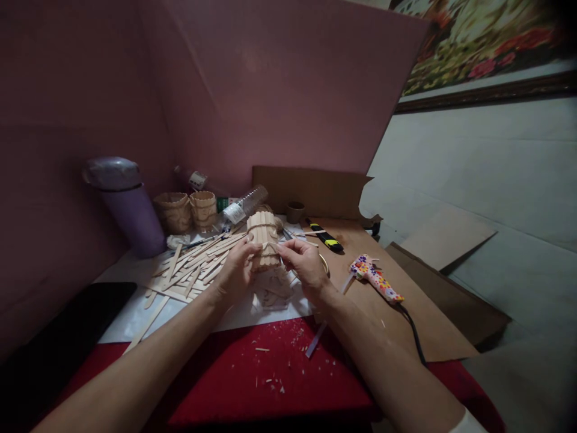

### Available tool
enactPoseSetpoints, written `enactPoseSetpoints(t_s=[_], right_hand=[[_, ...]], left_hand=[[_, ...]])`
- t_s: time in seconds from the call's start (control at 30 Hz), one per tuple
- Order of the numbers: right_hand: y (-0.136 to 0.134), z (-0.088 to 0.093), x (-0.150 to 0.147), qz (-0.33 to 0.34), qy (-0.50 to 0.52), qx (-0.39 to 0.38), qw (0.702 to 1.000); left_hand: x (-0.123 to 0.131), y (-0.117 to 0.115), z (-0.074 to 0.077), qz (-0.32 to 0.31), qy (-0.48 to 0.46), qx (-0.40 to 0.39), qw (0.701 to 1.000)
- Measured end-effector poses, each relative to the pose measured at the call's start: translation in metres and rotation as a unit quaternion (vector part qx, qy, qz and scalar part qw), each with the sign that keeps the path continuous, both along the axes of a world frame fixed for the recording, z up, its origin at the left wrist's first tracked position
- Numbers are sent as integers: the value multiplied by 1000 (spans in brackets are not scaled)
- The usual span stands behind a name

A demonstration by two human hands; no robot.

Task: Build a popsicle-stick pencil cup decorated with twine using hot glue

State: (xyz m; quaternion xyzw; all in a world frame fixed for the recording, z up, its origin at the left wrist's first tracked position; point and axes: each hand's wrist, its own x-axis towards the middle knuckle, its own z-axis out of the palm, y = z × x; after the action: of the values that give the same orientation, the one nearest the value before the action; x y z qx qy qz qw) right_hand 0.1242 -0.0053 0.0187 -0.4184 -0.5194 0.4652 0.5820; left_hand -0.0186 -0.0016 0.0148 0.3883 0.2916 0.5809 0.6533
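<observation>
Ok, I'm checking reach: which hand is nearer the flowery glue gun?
Right. The glue gun lies to the right of the right hand; the left hand is farther off, across the wooden-stick cylinder.

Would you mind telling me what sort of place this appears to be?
Probably a home craft corner, judging by the loose wooden craft sticks, the flower-patterned glue gun and the framed floral picture.

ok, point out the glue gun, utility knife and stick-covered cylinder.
Glue gun (377, 280), head view: middle of its flowered body.
Utility knife (326, 237), head view: middle of its handle.
Stick-covered cylinder (262, 235), head view: sticks on its side.
</observation>
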Motion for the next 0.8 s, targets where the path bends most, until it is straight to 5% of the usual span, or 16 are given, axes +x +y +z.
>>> enactPoseSetpoints(t_s=[0.8], right_hand=[[3, -1, 1, 5, -41, -9, 999]], left_hand=[[2, 3, -3, 15, 29, -4, 999]])
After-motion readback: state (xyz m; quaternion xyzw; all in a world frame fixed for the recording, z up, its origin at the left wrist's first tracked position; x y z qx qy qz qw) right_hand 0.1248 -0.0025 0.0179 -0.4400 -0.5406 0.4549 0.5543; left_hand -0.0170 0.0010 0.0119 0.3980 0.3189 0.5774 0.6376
